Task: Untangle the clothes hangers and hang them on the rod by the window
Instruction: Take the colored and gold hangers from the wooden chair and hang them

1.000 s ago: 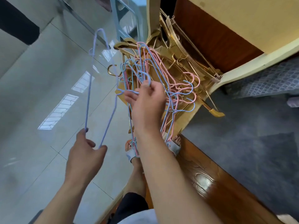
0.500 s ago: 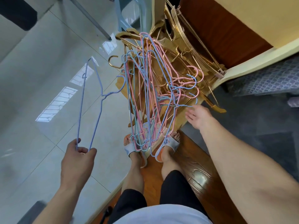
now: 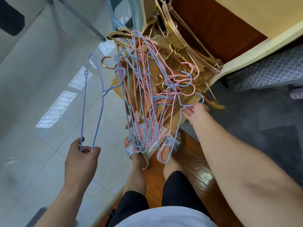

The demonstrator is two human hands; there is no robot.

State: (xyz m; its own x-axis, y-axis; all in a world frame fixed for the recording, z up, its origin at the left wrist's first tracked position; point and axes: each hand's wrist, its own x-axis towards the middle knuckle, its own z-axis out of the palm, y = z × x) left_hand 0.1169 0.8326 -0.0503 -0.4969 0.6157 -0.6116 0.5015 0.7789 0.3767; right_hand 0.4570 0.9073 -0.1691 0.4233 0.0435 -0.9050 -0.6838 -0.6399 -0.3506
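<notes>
A: I see the left hand (image 3: 81, 158) pinching one freed lilac wire hanger (image 3: 93, 102) by its end, held clear of the tangle (image 3: 147, 99); the right hand (image 3: 195, 113) grips a blue hanger (image 3: 173, 128) at the neck.

B: Risk: pulling drags the snagged pink-and-blue bundle off the gold hangers (image 3: 185, 51); thin coated wire, hooks interlocked; rod not visible.
</notes>
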